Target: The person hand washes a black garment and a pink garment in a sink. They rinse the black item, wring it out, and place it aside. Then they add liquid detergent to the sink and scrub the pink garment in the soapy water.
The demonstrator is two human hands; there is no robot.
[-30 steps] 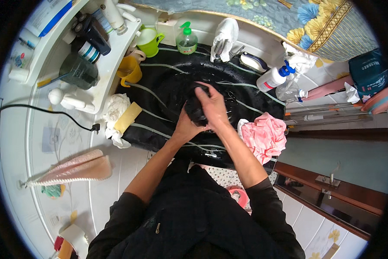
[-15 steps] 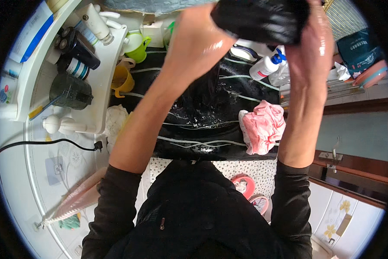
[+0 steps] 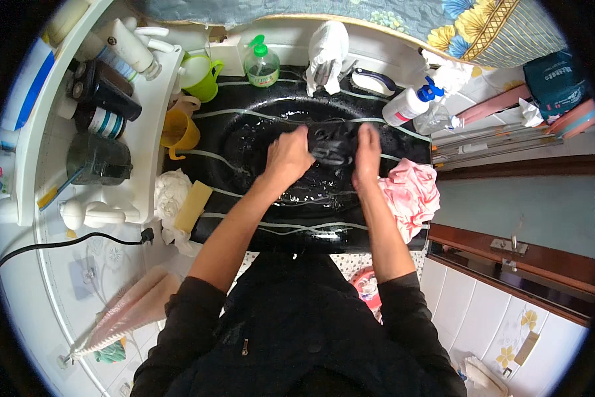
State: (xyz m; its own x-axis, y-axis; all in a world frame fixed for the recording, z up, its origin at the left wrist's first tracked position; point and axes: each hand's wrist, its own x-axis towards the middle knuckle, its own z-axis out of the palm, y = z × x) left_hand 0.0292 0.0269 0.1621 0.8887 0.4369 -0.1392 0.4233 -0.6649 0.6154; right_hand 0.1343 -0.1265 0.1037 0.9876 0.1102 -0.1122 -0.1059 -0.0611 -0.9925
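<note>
Cloth (image 3: 334, 142), black, spans upper centre over the basin (image 3: 246, 140); our left hand (image 3: 289, 157) curls around its left edge; our right hand (image 3: 367, 155) is blurred, grip unclear. We judge it soft, slippery: hold both edges.

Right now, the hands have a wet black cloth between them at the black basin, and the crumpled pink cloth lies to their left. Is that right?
Not quite: the head view shows the crumpled pink cloth to their right. The left hand and right hand do have the wet black cloth between them at the black basin.
</note>
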